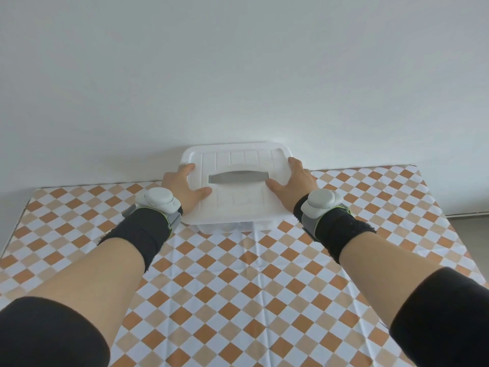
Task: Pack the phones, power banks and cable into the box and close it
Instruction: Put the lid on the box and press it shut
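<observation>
A white plastic box [232, 225] stands at the far middle of the table, against the wall. Its white lid [238, 157] with a grey handle [238, 178] lies on top. My left hand [182, 188] rests on the lid's left side, thumb on top and fingers over the left edge. My right hand [292, 185] rests on the lid's right side the same way. No phones, power banks or cable are in view; the box's inside is hidden by the lid.
The table carries an orange, beige and white checked cloth [238, 287]. A plain white wall [238, 75] rises right behind the box. The table's right edge [434, 197] drops off to a floor strip.
</observation>
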